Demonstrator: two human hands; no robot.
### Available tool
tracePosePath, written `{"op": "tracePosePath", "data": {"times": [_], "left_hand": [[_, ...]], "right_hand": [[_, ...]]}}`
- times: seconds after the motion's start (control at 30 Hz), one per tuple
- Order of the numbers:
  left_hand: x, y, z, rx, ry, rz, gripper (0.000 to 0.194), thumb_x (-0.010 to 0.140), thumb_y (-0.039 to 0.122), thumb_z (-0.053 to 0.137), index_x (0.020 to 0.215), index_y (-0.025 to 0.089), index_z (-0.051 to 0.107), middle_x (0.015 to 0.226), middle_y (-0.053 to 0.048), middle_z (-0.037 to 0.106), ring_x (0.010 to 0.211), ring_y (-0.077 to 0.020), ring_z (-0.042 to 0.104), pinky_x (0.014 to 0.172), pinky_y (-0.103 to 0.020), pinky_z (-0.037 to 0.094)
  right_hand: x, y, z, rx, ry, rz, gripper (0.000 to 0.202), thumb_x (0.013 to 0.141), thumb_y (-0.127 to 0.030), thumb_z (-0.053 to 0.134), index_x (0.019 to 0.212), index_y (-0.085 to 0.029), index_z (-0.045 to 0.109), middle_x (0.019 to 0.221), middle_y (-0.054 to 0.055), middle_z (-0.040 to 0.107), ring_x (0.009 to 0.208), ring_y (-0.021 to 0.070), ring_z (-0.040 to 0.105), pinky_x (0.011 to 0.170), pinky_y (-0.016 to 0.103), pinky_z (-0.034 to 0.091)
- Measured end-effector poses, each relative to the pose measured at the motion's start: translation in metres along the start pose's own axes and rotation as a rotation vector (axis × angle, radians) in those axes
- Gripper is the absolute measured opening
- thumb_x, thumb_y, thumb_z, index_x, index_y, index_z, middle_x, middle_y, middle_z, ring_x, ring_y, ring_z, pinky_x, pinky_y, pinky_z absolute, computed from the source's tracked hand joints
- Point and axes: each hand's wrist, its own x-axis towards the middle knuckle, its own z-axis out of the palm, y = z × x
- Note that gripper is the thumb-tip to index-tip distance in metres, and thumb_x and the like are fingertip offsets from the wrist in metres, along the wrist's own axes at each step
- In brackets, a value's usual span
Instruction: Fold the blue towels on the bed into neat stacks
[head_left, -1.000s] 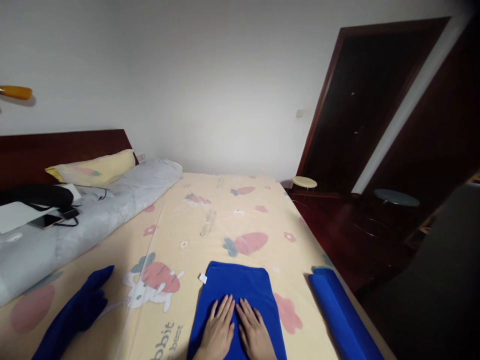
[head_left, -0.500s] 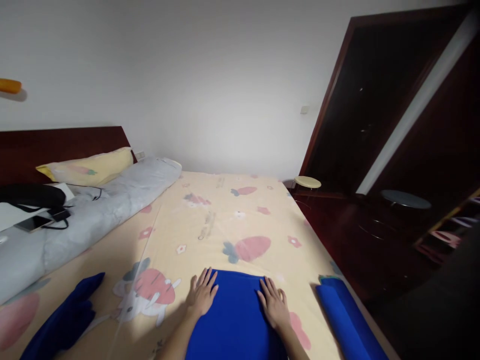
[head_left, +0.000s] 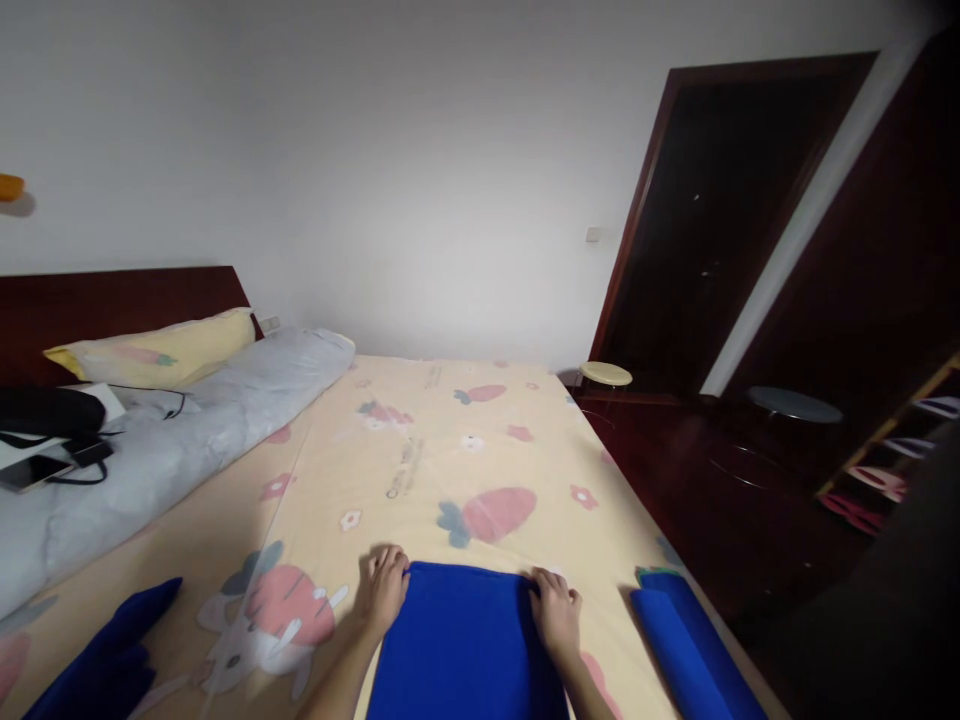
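Note:
A blue cloth (head_left: 469,645) lies flat on the bed's patterned sheet (head_left: 450,450), its lower part cut off by the bottom edge of the view. At its far left corner, my left hand (head_left: 388,585) has its fingers curled together on the cloth's edge. My right hand (head_left: 556,605) is likewise closed at the far right corner, fingers bent over the edge. A folded blue cloth (head_left: 694,640) rests to the right, near the bed's side. Crumpled dark blue fabric (head_left: 105,660) lies at the lower left.
Along the left are a grey quilt (head_left: 187,450), a yellow pillow (head_left: 165,352), a phone (head_left: 34,472) and a black pouch (head_left: 49,412). Beyond the bed's right side stand a yellow stool (head_left: 606,374), a grey stool (head_left: 795,405) and a shoe rack (head_left: 885,430).
Both hands have gone from spread flat on the cloth to curled fingers at its far corners. The camera's view has shifted slightly.

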Motion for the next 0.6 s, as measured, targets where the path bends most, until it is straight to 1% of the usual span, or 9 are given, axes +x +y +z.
{"op": "tracePosePath", "data": {"times": [0.1,0.17,0.3,0.4,0.43,0.5,0.53,0.6], "left_hand": [[0.000,0.004,-0.007,0.006,-0.035,0.088,0.023,0.087,0.020,0.045,0.101,0.027,0.063,0.112,-0.002,0.064,0.109,-0.0184,0.052,0.094,-0.036,0.032],[-0.001,0.006,-0.012,0.012,-0.054,0.135,0.023,0.089,0.022,0.045,0.100,0.028,0.064,0.113,-0.001,0.064,0.110,-0.0182,0.052,0.095,-0.036,0.032],[0.001,0.007,-0.016,0.050,-0.073,0.125,0.023,0.089,0.023,0.046,0.096,0.026,0.068,0.107,-0.003,0.065,0.108,-0.0213,0.054,0.093,-0.040,0.035],[0.006,0.009,-0.014,0.078,-0.085,0.114,0.025,0.089,0.022,0.045,0.094,0.023,0.069,0.101,-0.007,0.067,0.105,-0.0242,0.056,0.094,-0.043,0.036],[0.007,0.010,-0.013,0.084,-0.083,0.115,0.026,0.089,0.021,0.044,0.098,0.022,0.069,0.103,-0.008,0.066,0.107,-0.0252,0.055,0.095,-0.043,0.036],[0.009,0.013,-0.011,0.083,-0.076,0.122,0.031,0.088,0.016,0.043,0.109,0.023,0.065,0.115,-0.009,0.064,0.113,-0.0254,0.053,0.097,-0.043,0.034],[0.008,0.014,-0.010,0.077,-0.075,0.130,0.035,0.087,0.014,0.042,0.114,0.025,0.062,0.120,-0.008,0.062,0.116,-0.0242,0.051,0.098,-0.041,0.034],[0.006,0.016,-0.009,0.057,-0.079,0.153,0.037,0.087,0.013,0.042,0.114,0.029,0.060,0.123,-0.003,0.061,0.115,-0.0210,0.052,0.097,-0.037,0.034]], "right_hand": [[0.004,-0.001,-0.006,0.014,0.015,0.022,0.037,0.082,-0.015,0.042,0.112,-0.021,0.062,0.121,0.012,0.063,0.114,0.0261,0.054,0.091,0.042,0.038],[0.004,0.000,-0.008,0.031,0.025,0.035,0.031,0.082,-0.019,0.046,0.107,-0.021,0.063,0.114,0.011,0.064,0.109,0.0262,0.056,0.089,0.041,0.038],[0.004,0.005,-0.008,0.084,0.032,0.103,0.019,0.081,-0.027,0.051,0.094,-0.021,0.063,0.101,0.010,0.066,0.101,0.0277,0.058,0.082,0.041,0.039],[0.009,0.010,-0.005,0.151,0.026,0.153,0.015,0.080,-0.032,0.051,0.085,-0.022,0.063,0.097,0.007,0.067,0.098,0.0271,0.059,0.076,0.039,0.040],[0.011,0.011,-0.004,0.178,0.025,0.165,0.017,0.080,-0.035,0.051,0.083,-0.023,0.062,0.095,0.007,0.068,0.097,0.0268,0.060,0.073,0.037,0.041],[0.015,0.014,-0.002,0.238,0.023,0.178,0.023,0.081,-0.041,0.047,0.079,-0.023,0.061,0.089,0.005,0.069,0.091,0.0254,0.063,0.068,0.033,0.041],[0.016,0.015,0.000,0.269,0.021,0.179,0.025,0.081,-0.043,0.045,0.078,-0.023,0.061,0.085,0.004,0.069,0.087,0.0242,0.064,0.066,0.032,0.041],[0.017,0.018,0.003,0.329,0.013,0.168,0.028,0.081,-0.046,0.043,0.075,-0.024,0.060,0.077,0.001,0.070,0.078,0.0217,0.065,0.065,0.030,0.042]]}}
